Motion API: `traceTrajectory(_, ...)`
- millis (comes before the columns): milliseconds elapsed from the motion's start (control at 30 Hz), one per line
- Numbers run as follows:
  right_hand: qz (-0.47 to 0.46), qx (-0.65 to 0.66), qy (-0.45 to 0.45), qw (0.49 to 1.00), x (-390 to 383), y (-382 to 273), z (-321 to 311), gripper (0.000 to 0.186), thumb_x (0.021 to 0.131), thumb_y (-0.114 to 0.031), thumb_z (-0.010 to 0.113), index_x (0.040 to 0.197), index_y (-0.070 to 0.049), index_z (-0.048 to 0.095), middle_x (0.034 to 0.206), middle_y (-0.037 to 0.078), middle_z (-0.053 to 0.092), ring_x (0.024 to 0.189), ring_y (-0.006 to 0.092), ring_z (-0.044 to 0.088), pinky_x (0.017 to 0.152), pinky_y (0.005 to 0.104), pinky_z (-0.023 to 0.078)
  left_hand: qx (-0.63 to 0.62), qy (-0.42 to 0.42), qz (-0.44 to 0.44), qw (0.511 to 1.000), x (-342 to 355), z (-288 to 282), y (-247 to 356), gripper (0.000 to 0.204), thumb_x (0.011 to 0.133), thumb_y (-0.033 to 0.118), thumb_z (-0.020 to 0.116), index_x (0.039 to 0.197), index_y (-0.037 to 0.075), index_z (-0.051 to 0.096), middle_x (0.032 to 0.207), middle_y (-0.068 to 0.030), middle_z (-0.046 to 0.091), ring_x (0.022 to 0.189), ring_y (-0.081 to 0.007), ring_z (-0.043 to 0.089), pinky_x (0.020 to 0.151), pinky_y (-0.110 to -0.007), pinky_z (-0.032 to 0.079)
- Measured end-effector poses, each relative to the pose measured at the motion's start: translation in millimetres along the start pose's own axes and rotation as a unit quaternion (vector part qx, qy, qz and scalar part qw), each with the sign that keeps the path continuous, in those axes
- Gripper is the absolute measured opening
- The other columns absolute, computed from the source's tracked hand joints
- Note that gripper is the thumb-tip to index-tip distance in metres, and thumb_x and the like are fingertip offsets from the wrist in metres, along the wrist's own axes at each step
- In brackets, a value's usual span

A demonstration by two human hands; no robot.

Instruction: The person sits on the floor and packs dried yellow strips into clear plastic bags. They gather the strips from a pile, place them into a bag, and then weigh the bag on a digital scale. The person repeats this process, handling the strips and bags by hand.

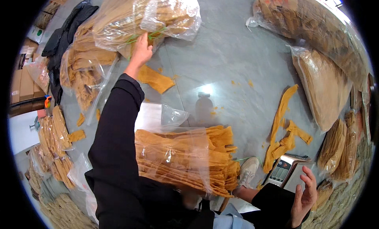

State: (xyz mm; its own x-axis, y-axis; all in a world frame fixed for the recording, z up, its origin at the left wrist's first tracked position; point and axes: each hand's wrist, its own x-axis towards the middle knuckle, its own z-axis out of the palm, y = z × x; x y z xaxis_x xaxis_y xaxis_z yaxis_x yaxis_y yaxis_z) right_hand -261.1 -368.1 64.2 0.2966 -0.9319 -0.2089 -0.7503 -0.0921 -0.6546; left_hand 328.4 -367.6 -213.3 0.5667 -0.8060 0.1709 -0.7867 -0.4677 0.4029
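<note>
My left hand (142,52) reaches out to the far left, its fingers closed on thin green ties (158,33). The ties lie against a large clear plastic bag (173,12) full of yellow-brown, leathery-looking strips. Close to my body a stack of similar wrinkled strips (223,150) lies partly inside a clear plastic bag (169,150). At the lower right my right hand (304,193) hangs with its fingers apart and nothing in it. Beside that hand a small scale (282,171) with a keypad sits on the floor.
Loose yellow-brown strips (282,146) and crumbs lie on the grey floor (233,63). Large filled bags (321,79) line the right. Black plastic (67,35) and smaller bundles (51,134) are at the left. A white sheet (149,115) lies beyond the stack. My shoe (248,171) stands beside it.
</note>
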Motion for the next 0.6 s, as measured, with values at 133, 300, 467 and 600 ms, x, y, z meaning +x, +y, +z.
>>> traceTrajectory(133, -0.066, 0.002, -0.108, 0.992, 14, 4, -8, 0.031, 0.075, -0.007, 0.065, 0.105, -0.002, 0.060, 0.115, 0.017, 0.056, 0.102, 0.0336, 0.056, 0.087, 0.0399, 0.045, -0.343, -0.047, -0.176, 0.922, 17, 3, 26, 0.053, 0.079, 0.012, 0.062, 0.125, -0.003, 0.041, 0.125, -0.0142, 0.049, 0.117, -0.0239, 0.045, 0.099, -0.033, 0.034)
traceTrajectory(300, -0.058, 0.042, -0.091, 0.993, 18, -14, -5, 0.019, 0.083, 0.005, 0.055, 0.102, 0.004, 0.060, 0.115, 0.021, 0.057, 0.106, 0.0292, 0.055, 0.090, 0.0357, 0.041, -0.581, -0.018, -0.269, 0.768, 39, 8, 74, 0.044, 0.081, 0.034, 0.066, 0.113, 0.006, 0.052, 0.113, -0.0056, 0.055, 0.103, -0.0205, 0.051, 0.099, -0.039, 0.028)
traceTrajectory(467, -0.065, 0.052, -0.143, 0.986, 13, -13, -15, 0.022, 0.081, 0.005, 0.057, 0.103, 0.003, 0.060, 0.113, 0.020, 0.058, 0.105, 0.0280, 0.056, 0.089, 0.0345, 0.042, -0.677, 0.094, -0.370, 0.629, 43, 9, 55, 0.013, 0.092, 0.022, 0.048, 0.093, 0.010, 0.054, 0.100, -0.0102, 0.062, 0.099, -0.0250, 0.053, 0.096, -0.040, 0.030)
traceTrajectory(600, -0.072, 0.045, -0.163, 0.983, 8, -13, -27, 0.022, 0.079, 0.007, 0.058, 0.100, 0.004, 0.061, 0.108, 0.019, 0.060, 0.101, 0.0274, 0.059, 0.088, 0.0327, 0.043, -0.658, 0.094, -0.318, 0.676, 44, -6, 45, 0.014, 0.093, 0.016, 0.047, 0.085, 0.008, 0.054, 0.085, -0.0088, 0.062, 0.074, -0.0199, 0.055, 0.072, -0.034, 0.043)
